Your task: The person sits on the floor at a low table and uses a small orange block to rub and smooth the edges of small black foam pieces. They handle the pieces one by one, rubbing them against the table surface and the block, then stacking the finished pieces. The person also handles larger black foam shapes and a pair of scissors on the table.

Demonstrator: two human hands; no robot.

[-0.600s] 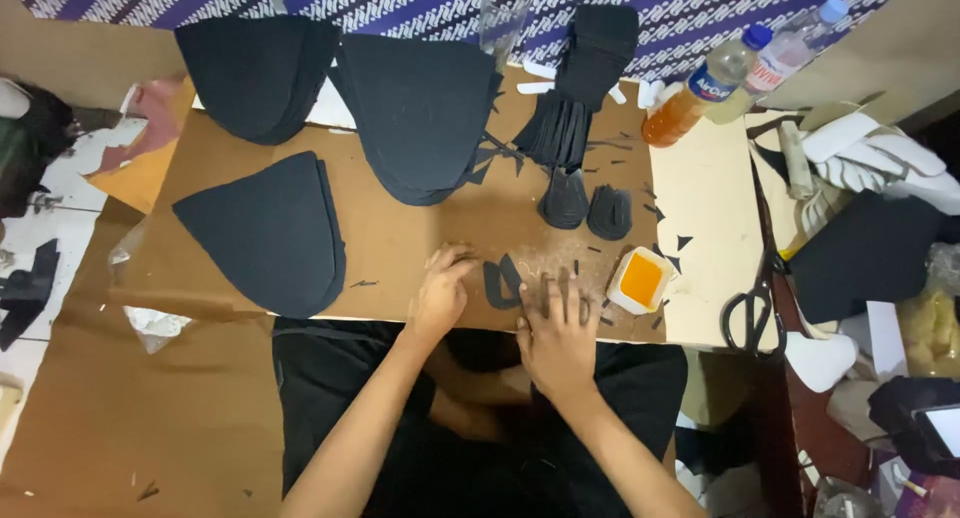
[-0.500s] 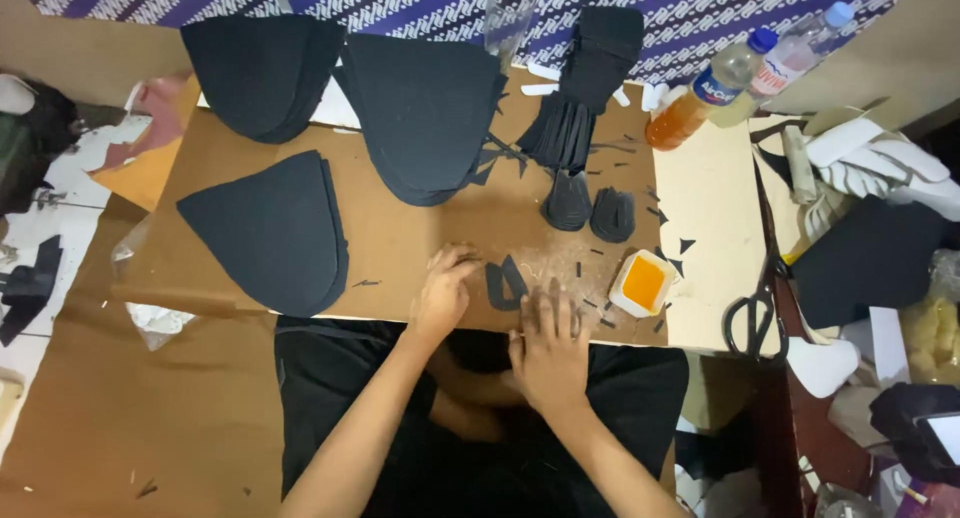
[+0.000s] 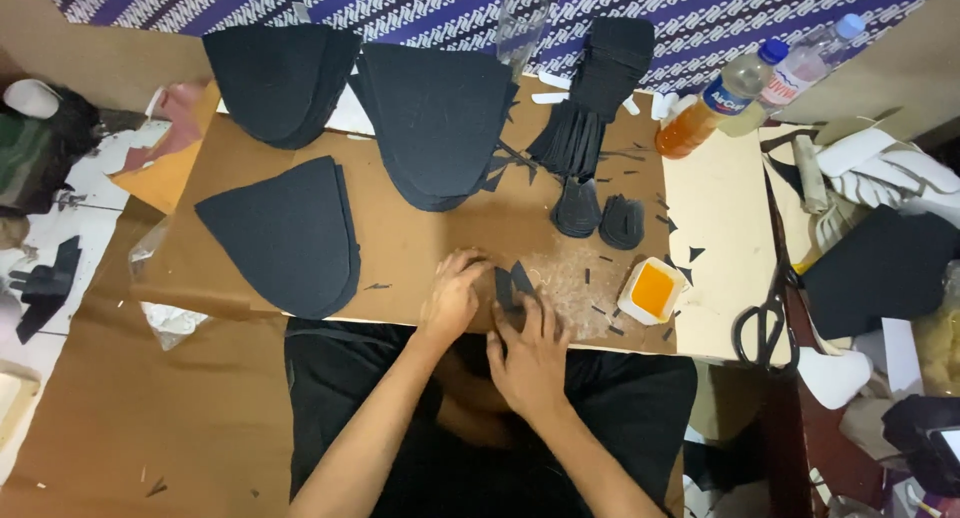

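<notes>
I am seeing both hands pressing flat on small black foam piece (image 3: 512,286) | left hand (image 3: 452,300) on its left | right hand (image 3: 530,358) nearer, fingers spread | piece's long axis running near-to-far on brown cardboard desk (image 3: 420,248).

Bare brown tabletop (image 3: 420,243) lies open left of the hands; a white square tray of orange glue (image 3: 651,290) and black scissors (image 3: 765,323) obstruct the right.

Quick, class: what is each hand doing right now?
Left hand: fingers curled, pressing the small black cut fabric piece.
Right hand: fingers spread flat, touching the same piece.
</notes>
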